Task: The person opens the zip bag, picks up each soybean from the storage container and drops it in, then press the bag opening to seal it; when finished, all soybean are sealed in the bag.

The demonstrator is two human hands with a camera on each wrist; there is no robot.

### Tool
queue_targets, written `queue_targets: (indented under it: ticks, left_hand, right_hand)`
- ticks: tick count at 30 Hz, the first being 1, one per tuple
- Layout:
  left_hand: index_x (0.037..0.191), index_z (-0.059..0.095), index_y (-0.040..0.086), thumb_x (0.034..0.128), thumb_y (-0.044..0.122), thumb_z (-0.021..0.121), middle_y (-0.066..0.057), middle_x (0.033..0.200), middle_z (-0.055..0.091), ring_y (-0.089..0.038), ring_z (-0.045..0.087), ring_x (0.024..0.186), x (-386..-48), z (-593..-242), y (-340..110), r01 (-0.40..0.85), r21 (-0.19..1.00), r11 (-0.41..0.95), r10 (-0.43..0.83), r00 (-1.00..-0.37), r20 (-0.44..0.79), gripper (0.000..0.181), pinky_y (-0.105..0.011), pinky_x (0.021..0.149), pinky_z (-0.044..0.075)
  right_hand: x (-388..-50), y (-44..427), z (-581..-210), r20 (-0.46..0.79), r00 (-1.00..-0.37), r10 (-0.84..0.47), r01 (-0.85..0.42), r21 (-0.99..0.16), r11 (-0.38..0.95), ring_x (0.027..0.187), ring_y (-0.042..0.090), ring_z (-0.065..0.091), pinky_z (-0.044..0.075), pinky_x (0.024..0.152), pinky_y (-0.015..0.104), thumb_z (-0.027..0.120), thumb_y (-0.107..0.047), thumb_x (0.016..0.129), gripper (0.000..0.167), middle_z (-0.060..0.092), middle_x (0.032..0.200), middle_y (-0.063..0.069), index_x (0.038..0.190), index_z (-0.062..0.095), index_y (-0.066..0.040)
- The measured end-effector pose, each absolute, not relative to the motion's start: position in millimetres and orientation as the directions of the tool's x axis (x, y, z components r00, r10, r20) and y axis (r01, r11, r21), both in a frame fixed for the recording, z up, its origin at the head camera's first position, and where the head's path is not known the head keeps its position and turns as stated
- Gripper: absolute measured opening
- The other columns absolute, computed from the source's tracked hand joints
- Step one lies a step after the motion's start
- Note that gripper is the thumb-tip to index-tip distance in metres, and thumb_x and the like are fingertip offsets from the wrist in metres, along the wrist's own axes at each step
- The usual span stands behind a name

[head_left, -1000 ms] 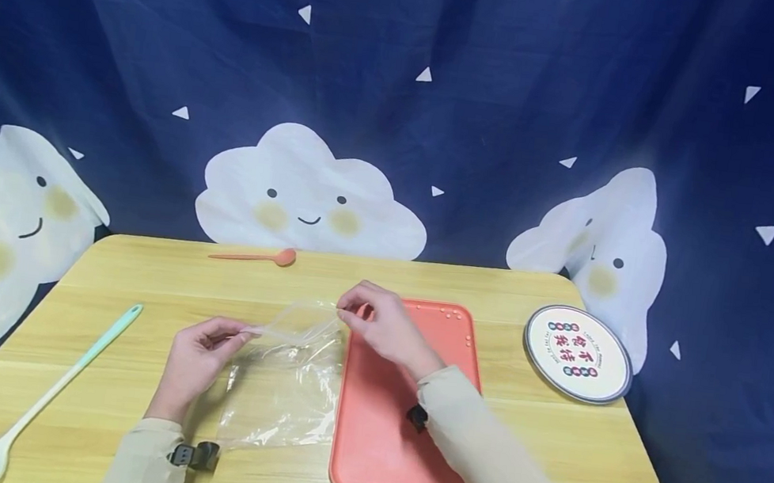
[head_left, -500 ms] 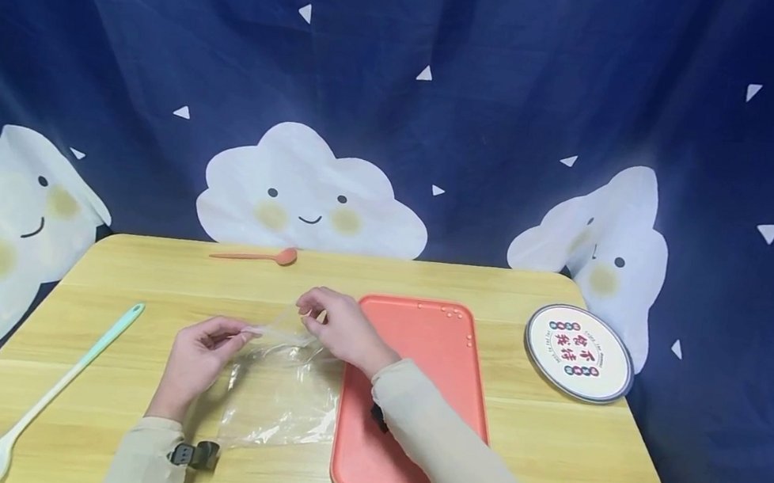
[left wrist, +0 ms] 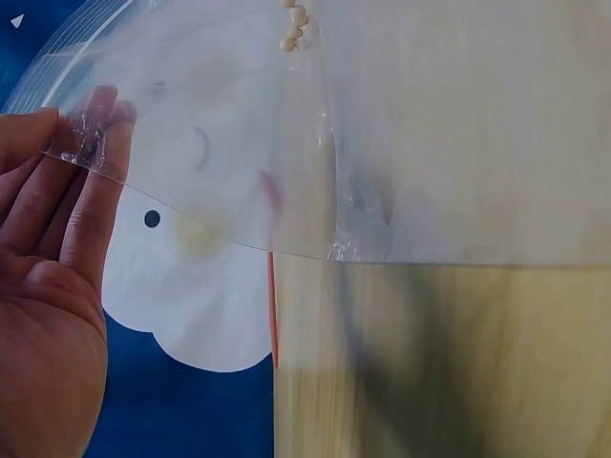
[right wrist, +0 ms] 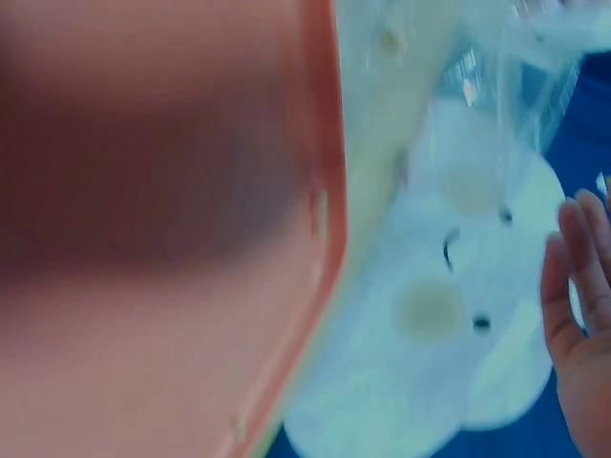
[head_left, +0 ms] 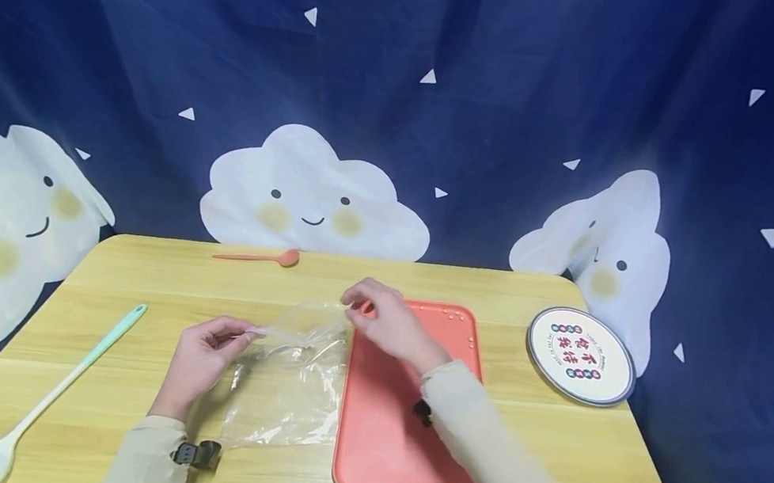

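A clear plastic zip bag (head_left: 286,401) lies on the table left of the red tray (head_left: 369,459), its mouth end lifted. My left hand (head_left: 197,363) pinches the left end of the bag's mouth between thumb and fingers; the left wrist view shows this hand (left wrist: 57,229) at the bag (left wrist: 430,143). At the other end of the mouth, my right hand (head_left: 395,326) holds the bag's lip, beside the tray's far left corner. In the right wrist view only part of the right hand (right wrist: 587,315) shows, and its thumb is out of frame.
Several small beige balls (head_left: 453,314) sit in the tray's far right corner. A red spoon (head_left: 285,258) lies at the table's far edge. On the left is a long mint-handled ladle-like utensil (head_left: 55,387); on the right lies a round white plate-like item (head_left: 582,355).
My right hand goes left along the bag's mouth, then back right, and the bag's upper lip follows it. My left hand keeps its hold in nearly the same place.
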State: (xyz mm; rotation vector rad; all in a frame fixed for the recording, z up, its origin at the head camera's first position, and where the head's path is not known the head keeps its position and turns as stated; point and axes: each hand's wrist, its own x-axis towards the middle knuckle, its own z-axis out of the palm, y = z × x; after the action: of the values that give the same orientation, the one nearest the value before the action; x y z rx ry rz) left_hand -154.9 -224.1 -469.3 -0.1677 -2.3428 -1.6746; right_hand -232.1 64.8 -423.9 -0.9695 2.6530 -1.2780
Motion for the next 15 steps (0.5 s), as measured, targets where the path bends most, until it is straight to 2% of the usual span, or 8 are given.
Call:
queue_targets:
  ticks: [4, 6, 10, 15]
  left_hand:
    - [0.096, 0.07, -0.006, 0.0868, -0.009, 0.069, -0.017, 0.093, 0.071, -0.022, 0.07, 0.085, -154.2, -468.7, -224.1, 0.237, 0.915, 0.325, -0.049, -0.962, 0.267, 0.009, -0.021, 0.076, 0.057]
    - [0.095, 0.07, -0.007, 0.0866, -0.01, 0.068, -0.018, 0.094, 0.071, -0.019, 0.07, 0.084, -153.9, -468.4, -224.3, 0.242, 0.917, 0.317, -0.047, -0.962, 0.27, 0.01, -0.021, 0.076, 0.057]
    - [0.095, 0.07, -0.007, 0.0865, -0.011, 0.068, -0.02, 0.096, 0.071, -0.012, 0.069, 0.082, -153.9, -468.7, -225.1, 0.254, 0.916, 0.311, -0.044, -0.959, 0.281, 0.01, -0.019, 0.074, 0.056]
    - [0.095, 0.07, -0.006, 0.0863, -0.008, 0.07, -0.02, 0.096, 0.071, -0.013, 0.069, 0.082, -154.0, -468.4, -225.2, 0.242, 0.919, 0.312, -0.058, -0.96, 0.273, 0.009, -0.019, 0.074, 0.056]
  right_hand:
    - [-234.0, 100.7, -420.1, 0.194, -0.827, -0.528, -0.489, -0.713, 0.503, 0.089, 0.011, 0.059, 0.054, 0.078, 0.029, 0.067, -0.01, 0.093, 0.014, 0.064, 0.102, -0.002, 0.107, 0.068, -0.01]
    - [-234.1, 118.5, -420.7, 0.191, -0.837, -0.513, -0.482, -0.702, 0.524, 0.088, 0.012, 0.059, 0.055, 0.077, 0.032, 0.068, -0.009, 0.092, 0.012, 0.065, 0.1, -0.002, 0.104, 0.069, -0.011]
    - [-234.9, 151.9, -424.9, 0.205, -0.838, -0.505, -0.492, -0.683, 0.54, 0.084, 0.015, 0.059, 0.055, 0.075, 0.037, 0.069, -0.005, 0.09, 0.01, 0.065, 0.096, 0.0, 0.1, 0.069, -0.009]
    - [-234.5, 186.6, -432.2, 0.201, -0.842, -0.5, -0.503, -0.627, 0.595, 0.082, 0.017, 0.06, 0.055, 0.074, 0.039, 0.069, 0.0, 0.087, 0.013, 0.066, 0.094, 0.005, 0.099, 0.07, -0.005]
